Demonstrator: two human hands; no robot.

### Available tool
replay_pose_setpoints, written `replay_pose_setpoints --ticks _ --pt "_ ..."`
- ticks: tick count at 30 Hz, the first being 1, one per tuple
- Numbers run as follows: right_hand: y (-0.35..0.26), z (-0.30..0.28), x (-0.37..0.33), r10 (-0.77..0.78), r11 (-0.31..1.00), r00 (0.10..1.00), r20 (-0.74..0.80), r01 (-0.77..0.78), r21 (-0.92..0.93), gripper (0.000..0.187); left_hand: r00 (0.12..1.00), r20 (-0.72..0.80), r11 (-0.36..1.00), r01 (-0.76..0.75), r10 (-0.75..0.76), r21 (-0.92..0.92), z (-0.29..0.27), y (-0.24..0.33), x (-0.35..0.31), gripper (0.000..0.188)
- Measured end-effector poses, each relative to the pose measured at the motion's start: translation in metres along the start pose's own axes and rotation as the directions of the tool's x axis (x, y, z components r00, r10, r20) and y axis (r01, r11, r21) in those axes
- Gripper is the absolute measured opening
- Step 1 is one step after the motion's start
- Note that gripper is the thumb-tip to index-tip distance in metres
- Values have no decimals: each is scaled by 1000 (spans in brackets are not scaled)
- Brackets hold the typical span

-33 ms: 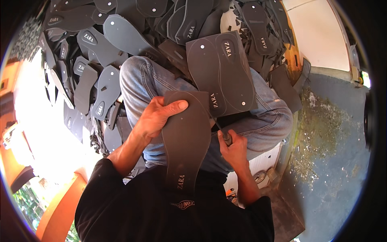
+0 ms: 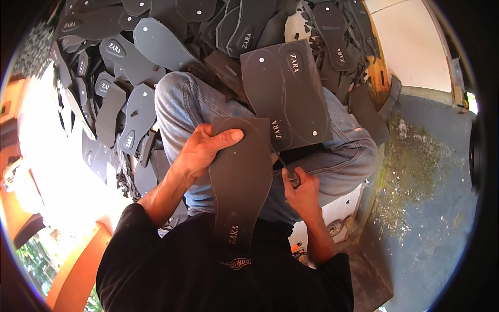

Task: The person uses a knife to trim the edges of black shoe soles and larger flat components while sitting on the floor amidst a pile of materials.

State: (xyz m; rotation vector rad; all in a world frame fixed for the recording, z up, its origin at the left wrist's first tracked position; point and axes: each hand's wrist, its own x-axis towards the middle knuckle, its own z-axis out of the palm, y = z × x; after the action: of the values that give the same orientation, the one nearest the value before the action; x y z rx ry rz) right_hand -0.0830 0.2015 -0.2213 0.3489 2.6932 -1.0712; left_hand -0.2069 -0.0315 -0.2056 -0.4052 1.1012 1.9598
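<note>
While my left hand [image 2: 200, 153] grips the dark sole blank [image 2: 240, 179] flat over my lap, thumb across its face, my right hand [image 2: 301, 192] stays closed around a small knife [image 2: 292, 178] at its right edge. Best practice, I judge: hold the blank steady, follow the outline, keep fingers off the blade's path. Cut soles [image 2: 138, 117] lie heaped beyond my knees.

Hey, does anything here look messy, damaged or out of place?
Yes. Dark offcut strips lie tangled beside the pile of cut soles. The floor has a worn, flaky patch. The left hand steadies a sole sheet; the right hand grips a small tool.
</note>
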Motion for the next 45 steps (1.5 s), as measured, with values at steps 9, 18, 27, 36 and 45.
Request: replay_pose_setpoints --ticks 9,18,27,36,45 --pt "-44 -8 78 -182 983 978 98 180 26 12 999 38 966 -21 12 258 16 4 -1 29" --pt "-45 -31 116 -39 669 874 485 -338 663 24 998 8 962 60 -64 266 19 1 16 36" --pt "-48 -48 84 321 409 939 -122 -21 912 19 872 119 866 -437 474 -245 49 -58 59 30" --pt "-2 -28 11 227 925 941 -250 -128 357 35 952 -171 758 -306 255 -576 88 -62 33 14" --pt "11 -8 -20 217 975 941 -259 -221 15 33 958 -165 788 -287 236 -544 82 -80 29 20"
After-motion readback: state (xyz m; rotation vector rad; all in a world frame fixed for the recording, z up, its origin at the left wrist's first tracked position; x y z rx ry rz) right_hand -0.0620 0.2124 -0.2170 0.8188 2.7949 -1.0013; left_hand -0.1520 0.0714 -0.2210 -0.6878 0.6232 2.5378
